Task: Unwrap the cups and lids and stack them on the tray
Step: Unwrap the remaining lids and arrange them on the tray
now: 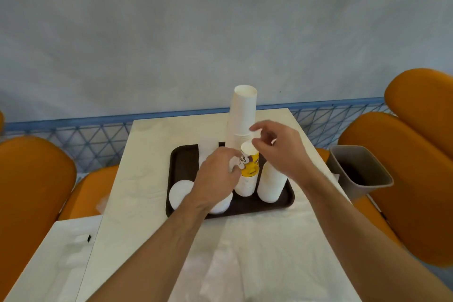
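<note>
A dark brown tray (176,162) lies on the white table. On it stand a tall stack of white cups (242,110), a shorter stack of yellow printed cups (250,171), a low white cup stack (269,186) on the right, another white stack (208,149) at the back left, and white lids (180,193) at the front left. My left hand (218,176) curls its fingers against the left side of the printed stack. My right hand (277,147) hovers just over that stack's rim with thumb and forefinger apart and nothing visibly in them.
Crumpled clear wrap (245,252) lies on the table in front of the tray. A grey bin (360,171) stands to the right, orange chairs (404,154) flank the table, and a white moulded insert (66,252) sits at the lower left.
</note>
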{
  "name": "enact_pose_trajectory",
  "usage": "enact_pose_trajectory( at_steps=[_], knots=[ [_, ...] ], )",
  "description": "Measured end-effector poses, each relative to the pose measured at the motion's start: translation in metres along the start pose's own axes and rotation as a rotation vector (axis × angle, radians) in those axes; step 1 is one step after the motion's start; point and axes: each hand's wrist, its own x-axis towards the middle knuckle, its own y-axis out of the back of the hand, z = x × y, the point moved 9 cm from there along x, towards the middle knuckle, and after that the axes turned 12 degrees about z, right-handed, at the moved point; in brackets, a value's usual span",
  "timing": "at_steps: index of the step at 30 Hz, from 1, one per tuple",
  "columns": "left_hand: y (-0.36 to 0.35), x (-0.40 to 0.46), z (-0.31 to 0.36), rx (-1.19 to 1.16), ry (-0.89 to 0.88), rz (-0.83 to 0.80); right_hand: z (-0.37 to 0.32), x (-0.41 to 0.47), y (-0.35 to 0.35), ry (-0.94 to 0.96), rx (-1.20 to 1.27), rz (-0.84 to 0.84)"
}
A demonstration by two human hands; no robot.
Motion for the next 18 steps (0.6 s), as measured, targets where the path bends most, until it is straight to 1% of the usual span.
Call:
enact_pose_trajectory(
  at_steps=[2, 5, 8, 12, 16, 18],
  knots=[
    [-0.013, 0.011, 0.002, 0.03, -0.036, -0.05, 0.005, 0.026, 0.004, -0.031, -0.015, 0.066],
    [-0.036, 0.025, 0.004, 0.078, -0.082, -0.111, 0.031, 0.063, -0.01, -0.152, 0.031, 0.047],
    [-0.058, 0.035, 0.004, 0.144, -0.104, -0.135, 0.057, 0.093, -0.036, -0.213, 0.072, -0.052],
    [-0.072, 0.044, -0.005, 0.105, -0.028, -0.108, 0.09, 0.116, -0.078, -0.261, 0.122, -0.256],
    [-0.075, 0.05, -0.011, 0.074, 0.016, -0.054, 0.104, 0.126, -0.112, -0.186, 0.208, -0.437],
    [-0.076, 0.05, -0.015, 0.041, 0.036, -0.034, 0.106, 0.126, -0.122, -0.141, 0.215, -0.485]
  ],
)
